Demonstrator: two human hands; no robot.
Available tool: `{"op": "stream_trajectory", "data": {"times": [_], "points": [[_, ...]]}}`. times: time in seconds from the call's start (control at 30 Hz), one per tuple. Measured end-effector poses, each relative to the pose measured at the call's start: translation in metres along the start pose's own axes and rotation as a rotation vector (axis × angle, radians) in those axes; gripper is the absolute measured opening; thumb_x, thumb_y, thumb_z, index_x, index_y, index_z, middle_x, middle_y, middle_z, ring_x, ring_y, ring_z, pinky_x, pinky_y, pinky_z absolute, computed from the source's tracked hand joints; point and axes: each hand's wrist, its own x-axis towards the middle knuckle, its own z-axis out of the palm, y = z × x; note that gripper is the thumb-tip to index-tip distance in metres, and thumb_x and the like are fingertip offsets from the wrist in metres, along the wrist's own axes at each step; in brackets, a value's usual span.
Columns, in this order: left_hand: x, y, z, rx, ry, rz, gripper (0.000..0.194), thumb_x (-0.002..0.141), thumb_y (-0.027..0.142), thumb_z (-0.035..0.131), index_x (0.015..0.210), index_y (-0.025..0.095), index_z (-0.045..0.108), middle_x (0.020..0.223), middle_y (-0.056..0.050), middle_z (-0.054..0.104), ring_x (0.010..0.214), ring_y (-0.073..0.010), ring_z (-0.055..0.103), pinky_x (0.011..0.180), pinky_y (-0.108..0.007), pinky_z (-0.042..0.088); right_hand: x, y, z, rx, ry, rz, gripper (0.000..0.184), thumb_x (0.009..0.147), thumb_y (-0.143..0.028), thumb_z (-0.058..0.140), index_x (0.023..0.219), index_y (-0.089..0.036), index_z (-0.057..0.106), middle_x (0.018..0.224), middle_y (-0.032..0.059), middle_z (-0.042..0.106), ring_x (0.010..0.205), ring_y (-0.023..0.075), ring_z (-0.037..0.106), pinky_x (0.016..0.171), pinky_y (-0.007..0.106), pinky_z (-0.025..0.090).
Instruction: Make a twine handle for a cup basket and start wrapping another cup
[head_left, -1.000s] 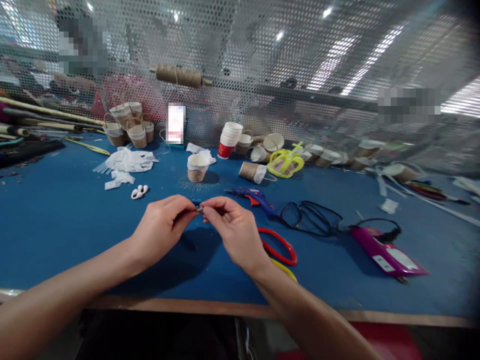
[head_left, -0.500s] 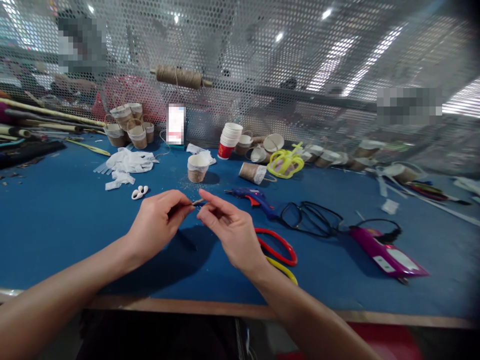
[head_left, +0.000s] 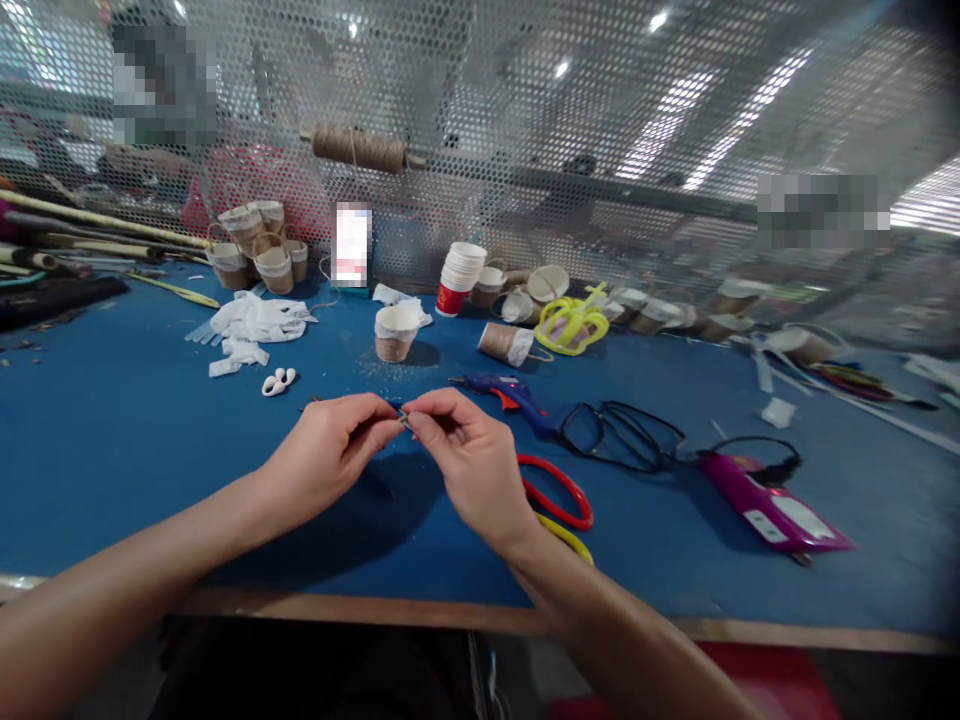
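Observation:
Both hands meet above the near middle of the table. My left hand (head_left: pixel 330 445) is closed in a pinch on a short piece of twine (head_left: pixel 403 418), mostly hidden by the fingers. Thumb and forefinger of my right hand (head_left: pixel 469 455) pinch the same piece from the other side. Beyond the fingers an upright twine-wrapped paper cup (head_left: pixel 394 335) with a white lace rim stands on the blue table (head_left: pixel 150 430). A blue glue gun (head_left: pixel 510 390) lies to the right of the hands. Scissors with red and yellow handles (head_left: pixel 562 490) lie partly behind my right wrist.
Purple power strip (head_left: pixel 776 505) and black cable lie at right. Behind stand stacked paper cups (head_left: pixel 460 280), a yellow crown-shaped item (head_left: pixel 574 325) and several small baskets (head_left: pixel 274 268). White lace (head_left: pixel 262 318) lies at left. A twine spool (head_left: pixel 358 148) hangs on the mesh panel.
My right hand's fingers have closed into a pinch, and the fingertips of both hands have come together slightly lower and to the right. Less of the twine shows between them.

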Motion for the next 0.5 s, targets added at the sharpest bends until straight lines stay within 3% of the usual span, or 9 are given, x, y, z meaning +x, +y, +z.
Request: {"op": "stream_trajectory", "data": {"times": [0.1,0.23,0.37,0.5], "points": [[0.0006,0.0002,-0.0023,-0.043,-0.003,-0.032,0.019,0.084,0.02,0.046,0.071,0.014,0.059,0.06,0.001,0.059,0.053,-0.0086,0.05,0.051,-0.019,0.038,0.0009,0.0017,-0.0001,0.017,-0.045,-0.002,0.01,0.075,-0.021,0.061,0.084,-0.021,0.064,0.08,-0.0003,0.06,0.072,0.0104,0.055,0.067,0.024,0.045],[0.0014,-0.0024,-0.0031,-0.055,0.046,-0.059,0.015,0.081,0.021,0.049,0.074,0.013,0.06,0.061,0.001,0.06,0.053,-0.0085,0.049,0.05,-0.019,0.037,0.0022,0.0063,-0.0002,0.162,-0.155,0.051,0.05,0.07,-0.021,0.065,0.117,-0.028,0.052,0.087,-0.0013,0.059,0.078,0.0106,0.055,0.073,0.026,0.046],[0.002,-0.0044,-0.0023,-0.038,0.05,-0.036,0.014,0.082,0.02,0.05,0.074,0.014,0.06,0.06,0.001,0.059,0.052,-0.0083,0.048,0.049,-0.019,0.037,0.0023,0.0045,-0.0011,0.139,-0.114,0.109,0.033,0.072,-0.027,0.063,0.105,-0.022,0.059,0.086,0.0013,0.061,0.079,0.0117,0.056,0.072,0.027,0.046],[0.0011,-0.0043,0.0009,-0.013,0.029,0.011,0.014,0.081,0.019,0.051,0.072,0.014,0.059,0.062,0.0,0.059,0.054,-0.009,0.049,0.051,-0.019,0.037,0.0019,0.0,-0.002,-0.014,-0.08,0.095,0.014,0.076,-0.03,0.059,0.084,-0.018,0.062,0.077,0.0016,0.062,0.066,0.011,0.054,0.063,0.026,0.044]]}}
